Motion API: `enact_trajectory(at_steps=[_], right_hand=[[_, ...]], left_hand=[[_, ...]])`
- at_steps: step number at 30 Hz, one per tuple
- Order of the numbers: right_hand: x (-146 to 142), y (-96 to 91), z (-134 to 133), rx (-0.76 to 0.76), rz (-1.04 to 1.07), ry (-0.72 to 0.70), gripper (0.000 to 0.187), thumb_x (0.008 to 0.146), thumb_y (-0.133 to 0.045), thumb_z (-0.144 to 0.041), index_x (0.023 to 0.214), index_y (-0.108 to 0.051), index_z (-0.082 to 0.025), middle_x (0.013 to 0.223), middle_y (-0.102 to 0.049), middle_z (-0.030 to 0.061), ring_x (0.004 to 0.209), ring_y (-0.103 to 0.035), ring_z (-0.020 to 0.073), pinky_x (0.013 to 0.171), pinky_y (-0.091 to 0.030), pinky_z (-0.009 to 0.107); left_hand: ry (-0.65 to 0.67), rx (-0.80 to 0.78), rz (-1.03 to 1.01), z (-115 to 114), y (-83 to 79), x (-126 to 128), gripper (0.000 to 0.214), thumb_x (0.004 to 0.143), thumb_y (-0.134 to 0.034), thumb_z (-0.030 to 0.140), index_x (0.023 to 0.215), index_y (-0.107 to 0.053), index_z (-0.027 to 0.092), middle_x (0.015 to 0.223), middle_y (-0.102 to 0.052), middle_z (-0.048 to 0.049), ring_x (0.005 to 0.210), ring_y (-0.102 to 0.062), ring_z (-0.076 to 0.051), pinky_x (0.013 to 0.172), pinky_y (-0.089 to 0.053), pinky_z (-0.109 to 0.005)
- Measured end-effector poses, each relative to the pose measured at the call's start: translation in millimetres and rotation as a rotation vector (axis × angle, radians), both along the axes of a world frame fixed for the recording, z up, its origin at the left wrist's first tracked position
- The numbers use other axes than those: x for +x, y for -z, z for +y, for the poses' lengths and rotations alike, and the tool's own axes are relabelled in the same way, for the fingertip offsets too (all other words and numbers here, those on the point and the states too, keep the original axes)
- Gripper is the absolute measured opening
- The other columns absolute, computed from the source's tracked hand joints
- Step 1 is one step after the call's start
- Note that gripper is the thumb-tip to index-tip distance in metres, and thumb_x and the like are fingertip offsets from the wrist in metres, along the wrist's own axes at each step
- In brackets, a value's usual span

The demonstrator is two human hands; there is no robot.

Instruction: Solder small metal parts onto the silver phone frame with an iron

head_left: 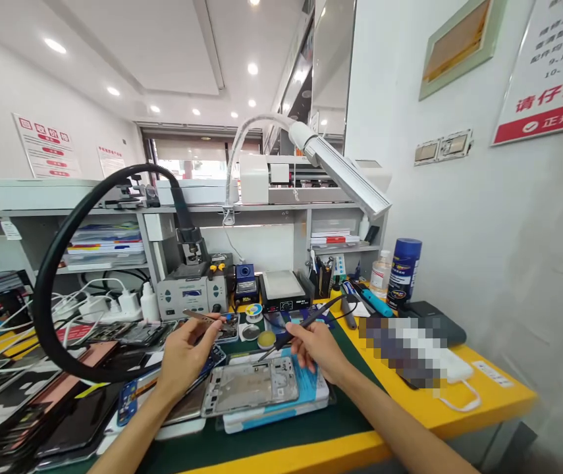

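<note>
Two hands, left (185, 355) and right (317, 345), work above one silver phone frame (249, 387) on the counter (459, 388). One soldering iron (305, 322), one blue spray can (403, 271), one clear bottle (380, 273), one desk lamp (345, 172); at lower left, perhaps five dark screens (29, 401), overlapping.

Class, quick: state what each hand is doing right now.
Left hand: closed on tweezers.
Right hand: closed on a soldering iron.
</note>
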State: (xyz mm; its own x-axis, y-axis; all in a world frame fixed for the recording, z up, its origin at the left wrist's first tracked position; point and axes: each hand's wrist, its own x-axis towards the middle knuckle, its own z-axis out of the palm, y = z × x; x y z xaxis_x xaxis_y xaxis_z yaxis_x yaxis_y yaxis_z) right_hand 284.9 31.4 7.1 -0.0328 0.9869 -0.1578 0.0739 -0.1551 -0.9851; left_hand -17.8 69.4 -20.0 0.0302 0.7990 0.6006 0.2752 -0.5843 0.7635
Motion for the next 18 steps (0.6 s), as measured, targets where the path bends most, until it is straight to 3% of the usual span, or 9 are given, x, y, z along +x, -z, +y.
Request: enact_trajectory(at_steps=[18], right_hand=[[55.2, 19.3, 8.5, 0.153, 0.294, -0.342, 0.028, 0.113, -0.079, -0.037, 0.133, -0.076, -0.018, 0.121, -0.081, 0.0070, 0.091, -0.081, 0.0217, 0.078, -0.071, 0.038]], left_hand=[[0.051, 0.048, -0.015, -28.3, -17.6, 3.7, 0.032, 0.111, -0.075, 0.048, 0.124, -0.076, 0.018, 0.122, -0.080, -0.0074, 0.107, -0.079, -0.024, 0.097, -0.069, -0.047]])
